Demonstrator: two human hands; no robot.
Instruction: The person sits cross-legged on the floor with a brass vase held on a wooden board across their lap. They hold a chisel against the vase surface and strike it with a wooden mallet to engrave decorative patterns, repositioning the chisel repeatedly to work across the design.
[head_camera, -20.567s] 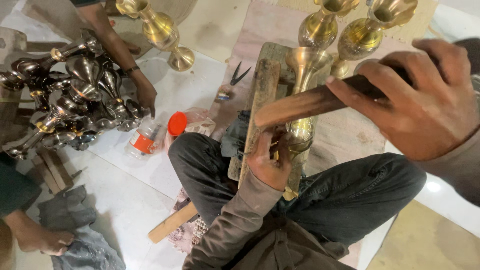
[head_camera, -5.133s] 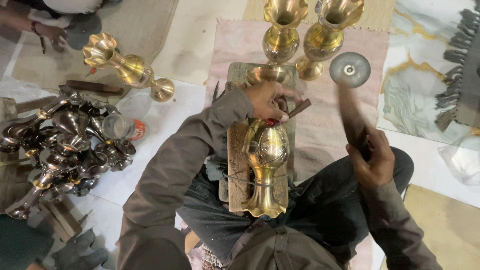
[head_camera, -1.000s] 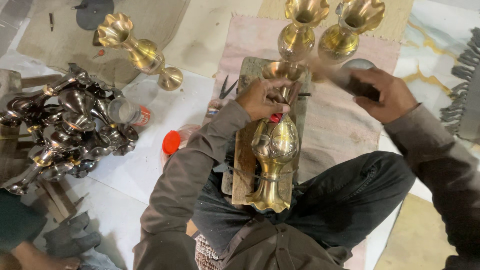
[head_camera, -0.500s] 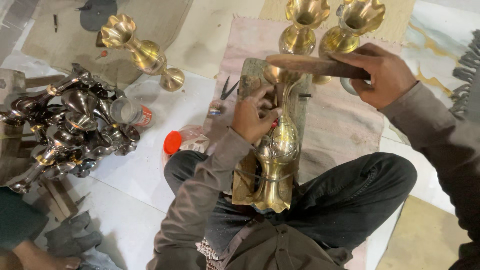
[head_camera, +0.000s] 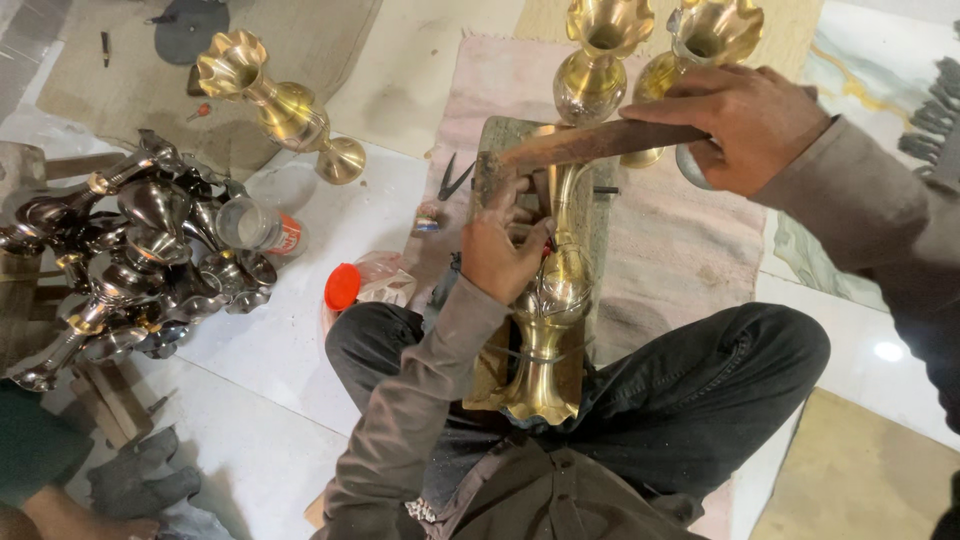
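Note:
A brass vase (head_camera: 548, 330) lies lengthwise on a wooden board (head_camera: 492, 375) across my lap. My left hand (head_camera: 503, 256) rests on the vase's body. Its fingers are closed around a small metal tool that is mostly hidden, set against the brass. My right hand (head_camera: 748, 125) grips a brown wooden stick (head_camera: 590, 146). The stick lies level above the vase's neck, and its far end is just over my left fingers.
Two upright brass vases (head_camera: 598, 60) (head_camera: 708, 38) stand beyond the board on a pink mat (head_camera: 690, 230). Another brass vase (head_camera: 283, 105) lies at the upper left. Dark metal vases (head_camera: 130, 250) are piled on the left, beside a clear jar (head_camera: 255, 228), an orange lid (head_camera: 342, 287) and scissors (head_camera: 453, 180).
My right hand has swung the wooden stick from the right to a level position above my left hand. My left hand has stayed on the vase.

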